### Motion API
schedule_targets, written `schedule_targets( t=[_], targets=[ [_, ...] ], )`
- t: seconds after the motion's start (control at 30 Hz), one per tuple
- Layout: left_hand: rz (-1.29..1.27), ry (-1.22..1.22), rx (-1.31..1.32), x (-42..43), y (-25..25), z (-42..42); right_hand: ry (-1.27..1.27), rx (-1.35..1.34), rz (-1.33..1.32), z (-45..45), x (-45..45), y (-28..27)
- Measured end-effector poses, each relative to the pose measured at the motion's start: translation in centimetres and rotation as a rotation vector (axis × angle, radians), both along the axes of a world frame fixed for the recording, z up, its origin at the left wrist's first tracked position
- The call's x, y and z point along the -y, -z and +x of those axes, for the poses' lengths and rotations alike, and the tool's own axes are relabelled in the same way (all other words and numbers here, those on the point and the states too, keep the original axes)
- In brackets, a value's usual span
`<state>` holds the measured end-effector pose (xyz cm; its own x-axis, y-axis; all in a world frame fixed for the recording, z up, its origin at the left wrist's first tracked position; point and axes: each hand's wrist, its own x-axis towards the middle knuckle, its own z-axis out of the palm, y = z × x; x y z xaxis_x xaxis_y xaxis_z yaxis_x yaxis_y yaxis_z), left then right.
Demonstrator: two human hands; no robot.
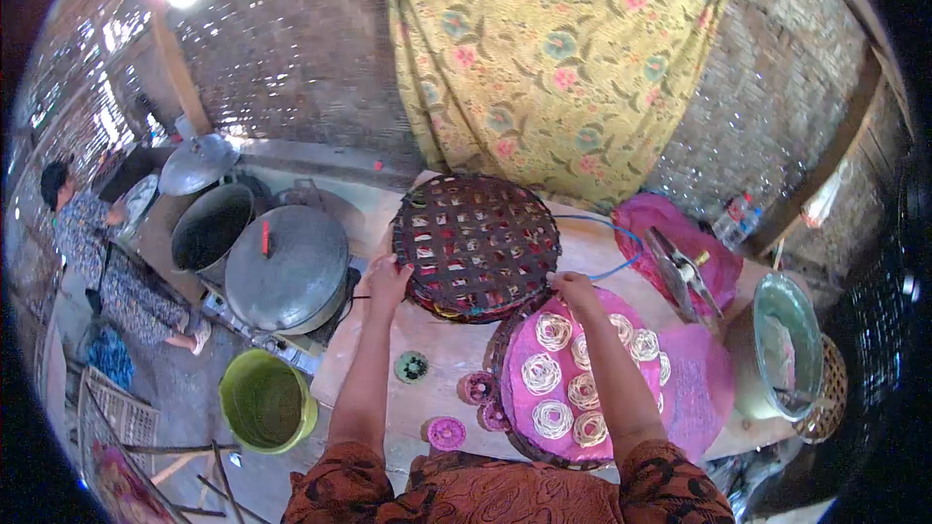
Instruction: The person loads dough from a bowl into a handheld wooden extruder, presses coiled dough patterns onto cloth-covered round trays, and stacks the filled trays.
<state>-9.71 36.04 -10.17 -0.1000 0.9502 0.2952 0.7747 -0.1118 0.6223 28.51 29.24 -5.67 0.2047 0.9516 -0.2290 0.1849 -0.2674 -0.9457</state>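
Observation:
A round, dark woven tray (pixel 476 243) lies on top of a stack on the table, with red and pale bits showing through its open weave. At its left rim is my left hand (pixel 388 278), fingers closed on the edge. My right hand (pixel 571 288) pinches the lower right rim. Under my right forearm sits a round tray lined with pink cloth (pixel 524 344), bearing several pale noodle coils (pixel 542 374). Small pink moulds (pixel 447 433) and a green one (pixel 412 367) rest between my arms.
Left are a lidded pot (pixel 286 267), an open pot (pixel 212 228) and a lime bucket (pixel 267 400). A person (pixel 97 243) stands far left. Right are a metal tool (pixel 684 272), pink bag (pixel 650 223) and green bucket (pixel 784 344). A floral cloth (pixel 553 58) hangs behind.

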Motion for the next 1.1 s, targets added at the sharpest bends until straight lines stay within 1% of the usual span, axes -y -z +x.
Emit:
schedule_targets(
  t=[0.03,0.1,0.13,0.17,0.23,0.27,0.3,0.33,0.37,0.4,0.43,0.47,0.5,0.53,0.57,0.6,0.63,0.67,0.7,0.73,0.77,0.8,0.83,0.87,0.93,0.97,1.03,1.1],
  targets=[
    [0.002,-0.028,0.011,0.2,-0.1,0.2,-0.028,0.011,0.002,-0.1,-0.2,0.3],
    [0.099,-0.02,0.101,0.7,-0.3,0.4,-0.015,-0.015,0.084,-0.2,-0.7,0.8],
    [0.035,-0.035,0.02,0.0,-0.1,0.2,-0.038,-0.115,0.11,-0.5,-0.8,0.1],
    [0.035,-0.058,0.026,-0.2,0.4,0.0,-0.061,-0.111,0.108,-1.0,-0.7,-0.5],
    [0.159,-0.011,0.037,0.1,0.1,0.1,0.016,-0.491,0.176,-2.5,0.1,-3.2],
    [0.208,0.026,0.067,0.6,-0.2,0.1,0.012,-0.558,0.213,-3.0,0.7,-4.5],
    [0.212,-0.004,0.062,1.7,-2.2,0.4,-0.011,-0.511,0.238,-2.9,0.6,-5.3],
    [0.124,0.029,0.564,3.5,-5.0,0.8,-0.042,-0.467,0.258,-2.9,0.6,-5.9],
    [0.046,0.05,1.068,5.8,-7.5,0.8,-0.08,-0.494,0.342,-3.4,1.1,-6.9],
    [0.071,0.153,1.354,8.4,-9.9,0.5,-0.127,-0.528,0.419,-4.6,2.2,-8.4],
    [0.122,0.26,1.629,10.9,-11.9,-0.4,-0.105,-0.458,0.387,-6.4,4.1,-11.2],
    [0.176,0.182,1.618,13.4,-13.5,-1.7,-0.155,-0.522,0.405,-8.5,6.2,-14.2],
    [0.233,0.25,1.654,16.2,-14.6,-3.1,-0.315,-0.474,0.418,-7.9,6.0,-13.4],
    [0.289,0.315,1.684,19.2,-14.7,-4.7,-0.36,-0.252,0.369,-8.9,7.1,-15.0],
    [0.334,0.219,1.67,22.4,-14.3,-6.7,-0.411,-0.366,0.384,-9.5,8.4,-15.9],
    [0.414,0.133,1.685,25.7,-14.0,-8.6,-0.507,-0.282,0.495,-10.1,10.6,-16.8],
    [0.5,0.06,1.692,29.1,-13.9,-10.4,-0.582,-0.327,0.481,-9.2,11.0,-16.3],
    [0.571,-0.02,1.568,33.2,-14.3,-11.9,-0.575,-0.29,0.514,-8.7,11.3,-16.1],
    [0.64,-0.272,1.465,37.3,-14.1,-13.0,-0.488,-0.364,0.395,-5.2,10.3,-13.0],
    [0.759,-0.376,1.342,41.6,-14.0,-13.8,-0.487,-0.335,0.336,-5.4,11.6,-14.6],
    [0.859,-0.547,1.366,46.0,-13.9,-14.0,-0.442,-0.299,0.327,-3.7,11.5,-13.5],
    [0.939,-0.615,1.334,50.1,-13.3,-14.7,-0.389,-0.261,0.326,-1.7,11.7,-12.7],
    [1.069,-0.666,1.244,53.9,-12.6,-14.8,-0.417,-0.263,0.324,0.2,11.7,-11.9],
    [1.231,-0.817,1.199,57.7,-10.6,-15.4,-0.358,-0.111,0.324,1.5,12.1,-11.8],
    [1.425,-1.14,1.107,63.4,-9.8,-13.5,-0.314,0.041,0.314,3.7,12.7,-10.7],
    [1.463,-1.297,1.017,65.9,-8.1,-13.3,-0.318,0.006,0.323,5.0,12.9,-9.8],
    [1.609,-1.464,0.965,67.7,-9.1,-10.2,-0.308,-0.063,0.348,7.7,12.8,-8.0],
    [1.524,-1.463,1.174,73.1,-5.8,-9.9,-0.243,-0.117,0.385,11.8,12.7,-6.2]
  ],
)
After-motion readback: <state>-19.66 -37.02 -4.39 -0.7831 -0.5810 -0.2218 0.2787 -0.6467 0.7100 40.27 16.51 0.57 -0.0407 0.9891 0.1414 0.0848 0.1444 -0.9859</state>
